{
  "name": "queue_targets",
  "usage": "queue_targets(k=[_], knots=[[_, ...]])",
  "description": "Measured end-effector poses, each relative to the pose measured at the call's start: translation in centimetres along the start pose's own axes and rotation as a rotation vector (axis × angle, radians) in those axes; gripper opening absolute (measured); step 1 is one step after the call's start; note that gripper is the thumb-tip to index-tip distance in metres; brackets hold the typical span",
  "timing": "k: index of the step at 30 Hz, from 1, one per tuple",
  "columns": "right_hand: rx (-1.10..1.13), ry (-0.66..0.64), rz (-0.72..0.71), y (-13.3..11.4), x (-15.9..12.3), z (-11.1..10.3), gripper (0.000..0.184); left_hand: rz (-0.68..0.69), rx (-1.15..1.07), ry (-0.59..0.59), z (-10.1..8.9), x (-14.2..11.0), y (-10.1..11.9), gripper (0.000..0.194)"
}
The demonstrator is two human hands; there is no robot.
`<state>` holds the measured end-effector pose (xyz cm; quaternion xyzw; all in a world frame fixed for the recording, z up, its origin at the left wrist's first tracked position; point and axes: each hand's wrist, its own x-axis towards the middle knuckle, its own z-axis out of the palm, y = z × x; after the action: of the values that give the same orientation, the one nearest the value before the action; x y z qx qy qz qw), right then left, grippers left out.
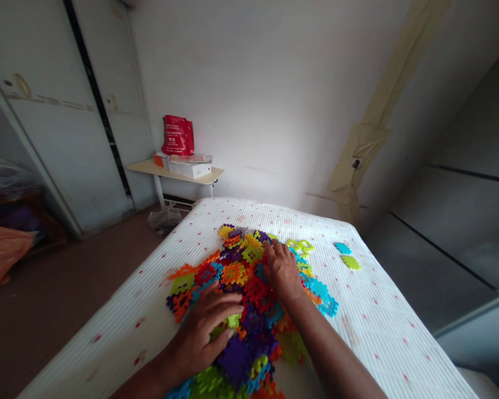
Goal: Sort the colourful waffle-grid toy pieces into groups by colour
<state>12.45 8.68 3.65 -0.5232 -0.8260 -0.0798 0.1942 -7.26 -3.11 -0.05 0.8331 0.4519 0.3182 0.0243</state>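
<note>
A heap of colourful interlocking plastic building pieces (258, 293) lies on a white, red-dotted bed cover. My left hand (205, 327) rests at the heap's near left side, fingers spread and thumb apart, with green pieces (233, 320) under it. Farther back, my right hand (281, 270) lies palm down on the right of the heap, its fingers stretched over the pieces; their tips are partly hard to make out. A purple square piece (235, 357) sits close to my left thumb. Light-blue pieces (322, 296) spread right of my right wrist.
Apart from the heap, a blue piece (343, 248) and a lime-green piece (351, 262) lie to the right on the bed cover (382, 310). Behind the bed's far left corner, a small table (143, 166) bears a white box (191, 168) and a red bag (177, 136).
</note>
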Motion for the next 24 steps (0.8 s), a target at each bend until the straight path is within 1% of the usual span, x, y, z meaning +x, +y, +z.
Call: queue_targets(k=[2, 3, 5, 7, 9, 11, 12, 15, 17, 21, 24], knots=[[-0.001, 0.022, -0.005, 0.0, 0.1, -0.4, 0.046, -0.002, 0.04, 0.052, 0.1, 0.1, -0.2, 0.034], [0.008, 0.028, -0.032, -0.1, 0.3, -0.7, 0.044, -0.025, 0.056, 0.083, 0.0, 0.2, -0.6, 0.032], [0.036, 0.008, -0.131, -0.7, 0.7, -1.4, 0.032, -0.119, 0.074, 0.147, -0.4, 0.7, -2.0, 0.028], [0.066, -0.068, -0.267, -1.7, 1.4, -1.9, 0.023, -0.275, 0.097, 0.185, -1.1, 1.3, -3.9, 0.03], [0.091, -0.168, -0.409, -3.0, 2.4, -1.8, 0.021, -0.436, 0.156, 0.158, -2.0, 1.9, -6.1, 0.033], [0.078, -0.259, -0.506, -4.4, 3.5, -1.2, 0.02, -0.511, 0.193, 0.138, -2.6, 2.1, -8.2, 0.033], [0.05, -0.299, -0.528, -5.0, 4.2, -0.7, 0.02, -0.54, 0.205, 0.13, -2.7, 2.1, -9.1, 0.034], [-0.057, -0.38, -0.518, -6.3, 5.9, 1.0, 0.021, -0.602, 0.201, 0.106, -2.0, 1.6, -11.2, 0.04], [-0.089, -0.39, -0.496, -6.6, 6.8, 2.0, 0.024, -0.611, 0.171, 0.075, -1.2, 1.1, -12.0, 0.042], [-0.106, -0.398, -0.458, -6.7, 7.6, 2.6, 0.026, -0.56, 0.095, 0.011, 0.2, 0.4, -12.3, 0.046], [-0.109, -0.408, -0.418, -6.9, 7.9, 2.6, 0.022, -0.527, 0.059, -0.027, 0.5, 0.5, -12.2, 0.046]])
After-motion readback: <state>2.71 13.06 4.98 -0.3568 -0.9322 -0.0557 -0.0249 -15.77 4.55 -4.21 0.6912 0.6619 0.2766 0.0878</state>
